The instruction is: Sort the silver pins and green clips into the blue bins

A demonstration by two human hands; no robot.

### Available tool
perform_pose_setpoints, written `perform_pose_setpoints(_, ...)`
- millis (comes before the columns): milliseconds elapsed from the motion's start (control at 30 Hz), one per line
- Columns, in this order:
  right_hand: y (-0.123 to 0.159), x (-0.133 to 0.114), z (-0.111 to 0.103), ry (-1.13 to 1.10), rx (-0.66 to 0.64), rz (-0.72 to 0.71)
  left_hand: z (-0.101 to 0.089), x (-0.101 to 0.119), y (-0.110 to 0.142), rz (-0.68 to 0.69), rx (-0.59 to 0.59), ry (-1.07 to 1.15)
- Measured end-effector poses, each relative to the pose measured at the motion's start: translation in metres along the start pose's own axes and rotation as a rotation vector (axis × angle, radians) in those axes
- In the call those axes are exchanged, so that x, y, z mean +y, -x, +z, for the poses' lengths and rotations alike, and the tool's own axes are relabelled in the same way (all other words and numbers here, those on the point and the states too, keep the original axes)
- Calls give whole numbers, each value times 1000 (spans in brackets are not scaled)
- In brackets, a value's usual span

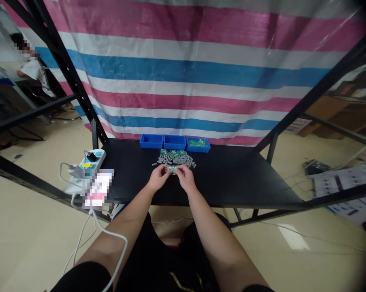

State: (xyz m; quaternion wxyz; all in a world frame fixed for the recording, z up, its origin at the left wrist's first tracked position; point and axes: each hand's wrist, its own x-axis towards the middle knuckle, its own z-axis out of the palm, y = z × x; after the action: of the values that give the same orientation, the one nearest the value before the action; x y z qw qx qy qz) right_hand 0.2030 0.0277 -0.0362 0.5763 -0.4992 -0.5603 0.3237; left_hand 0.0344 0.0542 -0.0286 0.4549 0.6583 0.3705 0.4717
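My left hand (157, 177) and my right hand (185, 178) meet at the middle of a black table (231, 178), both pinching a small green circuit board (171, 170) from either side. Just beyond my fingers lies a loose pile of small grey metal components (174, 158). Farther back, against the table's far edge, stand several blue plastic bins side by side. The right-hand bin (198, 149) holds green boards. The left bin (151, 141) and middle bin (174, 142) show no contents from this angle.
A white power strip (91, 162) with plugged-in cables and a pixelated object (97, 188) sit at the table's left end. Black metal shelf uprights (70, 73) frame the table, with a striped tarp (183, 69) behind. A person (33, 69) stands far left.
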Motion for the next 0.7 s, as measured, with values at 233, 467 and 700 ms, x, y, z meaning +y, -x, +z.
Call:
perform_pose_setpoints(233,0,0,-3,57,25,-7,-4,4,0,19,62,-64)
perform_pose_setpoints(467,5,-7,-1,131,-81,-81,-2,8,4,153,90,-209)
perform_pose_setpoints(700,-2,-2,2,178,45,-46,-3,6,0,59,230,-221)
